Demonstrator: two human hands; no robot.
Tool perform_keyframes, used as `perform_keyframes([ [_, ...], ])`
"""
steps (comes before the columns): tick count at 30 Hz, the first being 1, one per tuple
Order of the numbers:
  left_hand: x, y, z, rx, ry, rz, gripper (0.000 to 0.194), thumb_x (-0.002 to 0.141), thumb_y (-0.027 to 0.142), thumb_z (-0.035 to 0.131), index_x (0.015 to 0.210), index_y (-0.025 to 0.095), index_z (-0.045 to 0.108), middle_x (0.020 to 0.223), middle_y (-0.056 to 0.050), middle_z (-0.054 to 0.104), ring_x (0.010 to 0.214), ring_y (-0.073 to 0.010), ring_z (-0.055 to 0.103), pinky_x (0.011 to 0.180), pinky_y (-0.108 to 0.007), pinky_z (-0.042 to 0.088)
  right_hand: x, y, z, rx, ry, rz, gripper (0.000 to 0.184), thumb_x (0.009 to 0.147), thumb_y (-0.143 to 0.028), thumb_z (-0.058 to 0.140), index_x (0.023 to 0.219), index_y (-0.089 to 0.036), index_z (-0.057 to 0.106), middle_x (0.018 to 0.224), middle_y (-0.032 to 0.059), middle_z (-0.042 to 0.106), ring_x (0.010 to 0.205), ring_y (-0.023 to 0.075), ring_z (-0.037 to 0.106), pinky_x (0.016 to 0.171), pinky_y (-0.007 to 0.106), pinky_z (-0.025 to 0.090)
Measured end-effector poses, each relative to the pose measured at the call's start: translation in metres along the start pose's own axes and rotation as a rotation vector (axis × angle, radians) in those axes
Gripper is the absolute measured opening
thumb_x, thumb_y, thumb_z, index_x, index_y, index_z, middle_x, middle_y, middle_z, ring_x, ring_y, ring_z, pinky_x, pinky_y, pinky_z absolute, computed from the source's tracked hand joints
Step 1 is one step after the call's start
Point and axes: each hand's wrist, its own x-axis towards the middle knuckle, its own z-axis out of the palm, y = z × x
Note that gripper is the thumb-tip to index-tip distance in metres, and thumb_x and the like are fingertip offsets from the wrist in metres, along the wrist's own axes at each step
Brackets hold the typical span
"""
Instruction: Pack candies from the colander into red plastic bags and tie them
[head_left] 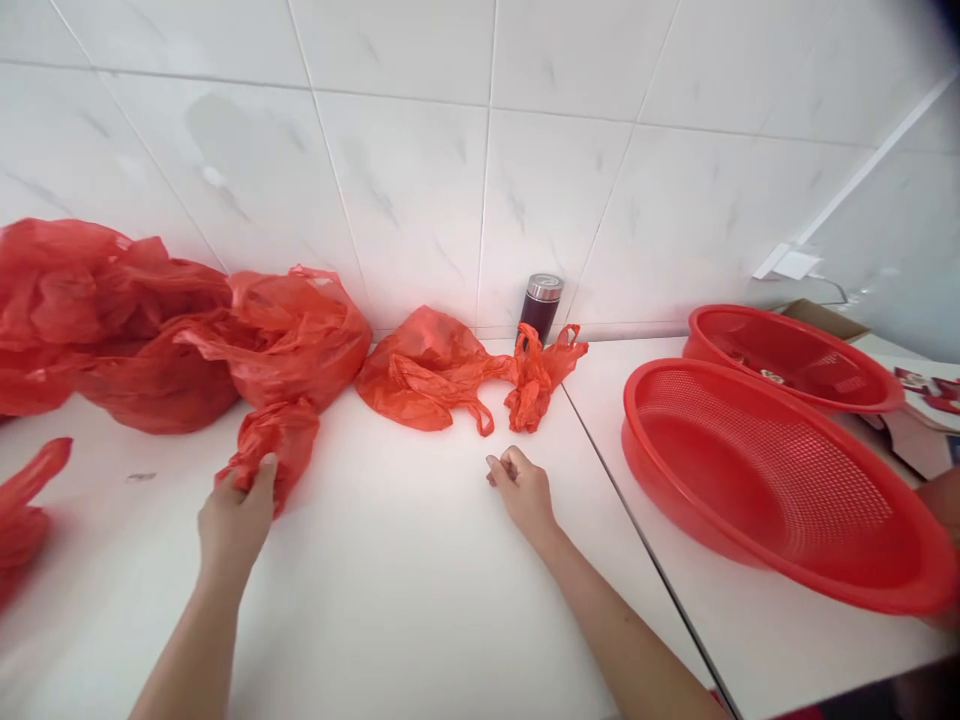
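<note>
My left hand [236, 525] grips the loose end of a red plastic bag [274, 450], which runs back into a large crumpled heap of red bags [112, 325] along the wall. My right hand [523, 492] rests on the white counter [390, 580], fingers curled and holding nothing. Just beyond it lies a smaller orange-red plastic bag [431, 370], its handles stretched toward a twisted bunch of bag [536, 380]. Another scrap of red bag [22, 510] lies at the far left edge.
A dark steel-capped flask [541, 305] stands against the tiled wall [405, 150]. To the right, a seam crosses the counter, with a red mesh colander [757, 480] and a red basket [795, 355]. Another person's arm [943, 500] shows at the right edge, beyond some cardboard [892, 435].
</note>
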Motion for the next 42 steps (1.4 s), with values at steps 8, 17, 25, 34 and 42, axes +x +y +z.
perform_keyframes([
  [8, 0.012, 0.011, -0.003, 0.213, 0.062, -0.072, 0.080, 0.071, 0.067, 0.060, 0.137, 0.025, 0.044, 0.140, -0.020, 0.048, 0.125, -0.0459, 0.047, 0.095, -0.059, 0.044, 0.002, 0.003, 0.004, -0.039, -0.023, -0.005, 0.026, 0.091, -0.044, 0.049, 0.076, -0.025, 0.041, 0.065, -0.0035, 0.064, 0.063, 0.0160, 0.067, 0.062, 0.026, 0.049],
  [17, -0.033, 0.038, 0.010, -0.152, -0.403, 0.142, 0.028, 0.080, 0.044, 0.055, 0.102, 0.033, 0.069, 0.115, 0.000, 0.072, 0.111, -0.0282, 0.063, 0.100, -0.039, 0.046, -0.005, -0.009, 0.003, -0.091, -0.011, -0.090, 0.022, 0.089, -0.042, 0.053, 0.102, -0.023, 0.053, 0.093, 0.0008, 0.069, 0.070, 0.0142, 0.064, 0.068, 0.029, 0.051],
  [25, -0.085, 0.063, 0.008, -0.592, -0.790, 0.059, 0.053, 0.085, 0.066, 0.049, 0.117, 0.028, 0.069, 0.133, -0.008, 0.063, 0.124, -0.0329, 0.056, 0.102, -0.048, 0.047, -0.007, -0.049, 0.004, -0.213, -0.127, -0.175, 0.040, 0.092, -0.047, 0.053, 0.124, -0.024, 0.056, 0.128, 0.0066, 0.062, 0.117, 0.0208, 0.058, 0.097, 0.036, 0.047],
  [34, -0.083, 0.049, 0.020, -0.932, -0.608, -0.209, 0.049, 0.078, 0.061, 0.062, 0.059, 0.021, 0.040, 0.063, 0.003, 0.047, 0.051, -0.0114, 0.044, 0.055, -0.030, 0.052, 0.005, -0.031, -0.004, -0.270, -0.003, -0.260, 0.028, 0.093, -0.040, 0.050, 0.072, -0.021, 0.054, 0.073, 0.0032, 0.058, 0.074, 0.0181, 0.055, 0.074, 0.032, 0.046],
  [42, -0.081, 0.070, 0.012, -0.602, -0.148, 0.105, 0.028, 0.076, 0.046, 0.066, 0.096, 0.027, 0.060, 0.108, -0.003, 0.061, 0.105, -0.0244, 0.054, 0.101, -0.040, 0.040, 0.006, -0.048, -0.024, -0.143, -0.016, -0.284, 0.023, 0.093, -0.038, 0.052, 0.077, -0.022, 0.053, 0.078, 0.0015, 0.061, 0.072, 0.0155, 0.058, 0.066, 0.027, 0.048],
])
